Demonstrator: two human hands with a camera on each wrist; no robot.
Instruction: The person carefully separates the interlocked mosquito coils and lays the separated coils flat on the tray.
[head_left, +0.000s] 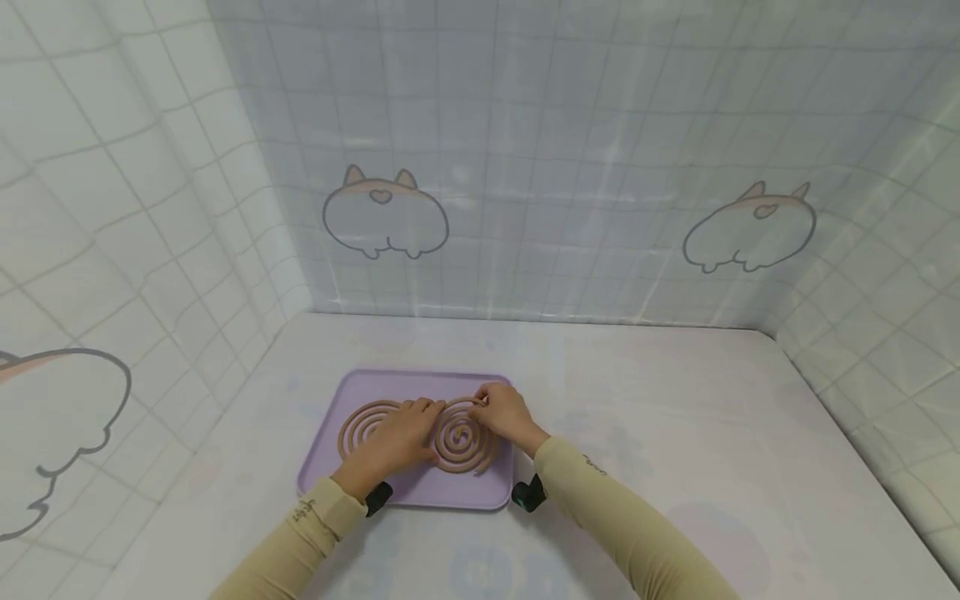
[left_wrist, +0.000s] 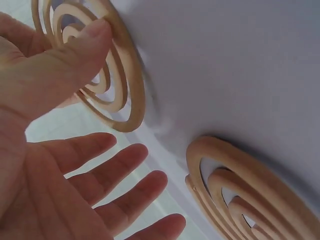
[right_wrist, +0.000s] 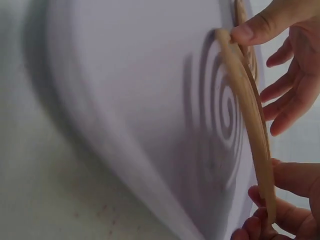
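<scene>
A brown spiral mosquito coil [right_wrist: 246, 100] is held raised and tilted over a lilac tray [head_left: 420, 377], casting a spiral shadow on it. My right hand [head_left: 506, 414] pinches this coil at its far right edge between thumb and fingers. At the opposite edge, the thumb of my left hand [head_left: 399, 435] touches the coil, while the other fingers stay straight and spread, apart from it in the left wrist view. A second mosquito coil [left_wrist: 235, 156] lies flat on the tray's left half, partly hidden beneath my left hand in the head view.
The tray stands on a white table [head_left: 637, 400] with faint printed marks. Sheets patterned with a grid and cartoon animals form a back wall [head_left: 555, 208] and side walls [head_left: 885, 333]. Dark wrist devices [head_left: 529, 495] sit under both sleeves near the tray's front edge.
</scene>
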